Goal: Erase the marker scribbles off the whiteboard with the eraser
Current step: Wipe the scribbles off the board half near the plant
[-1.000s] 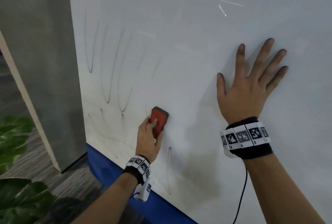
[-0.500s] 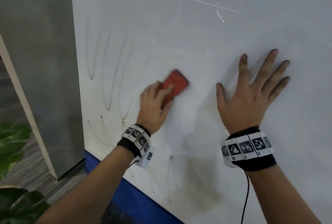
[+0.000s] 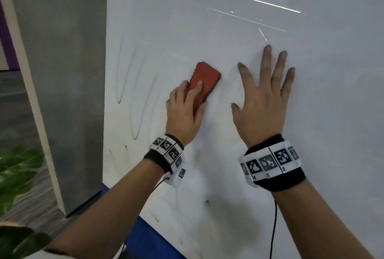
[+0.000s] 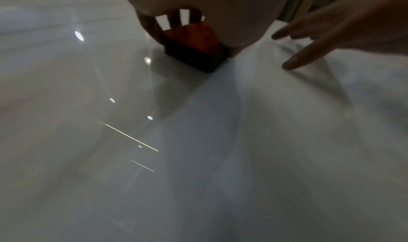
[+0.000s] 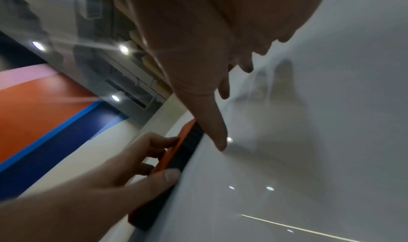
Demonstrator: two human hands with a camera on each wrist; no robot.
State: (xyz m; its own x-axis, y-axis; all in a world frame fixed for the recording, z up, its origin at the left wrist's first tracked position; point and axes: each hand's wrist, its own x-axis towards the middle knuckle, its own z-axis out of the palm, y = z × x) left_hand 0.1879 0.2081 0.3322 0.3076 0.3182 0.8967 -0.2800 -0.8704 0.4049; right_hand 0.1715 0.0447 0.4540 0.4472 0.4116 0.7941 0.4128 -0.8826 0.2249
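Observation:
A red eraser [image 3: 204, 83] with a dark felt pad [image 4: 196, 57] lies flat against the whiteboard [image 3: 228, 34]. My left hand [image 3: 187, 104] grips it from below, fingers on its red back and thumb along its right edge [image 5: 172, 176]. Just to its right my right hand [image 3: 264, 92] presses flat on the board with fingers spread. Thin grey looped scribbles [image 3: 135, 100] run down the board's left part, left of the eraser. Fainter marks [image 3: 206, 202] show lower down under my left wrist.
A grey pillar [image 3: 62, 92] stands close to the board's left edge. A blue band [image 3: 149, 238] runs under the board's bottom edge. Green plant leaves [image 3: 16, 171] sit at the lower left over a grey floor. Cables hang from both wrist bands.
My left hand has swept the eraser upward and to the right across the board, from low near the bottom scribbles to beside my right hand. The right hand stayed flat on the board.

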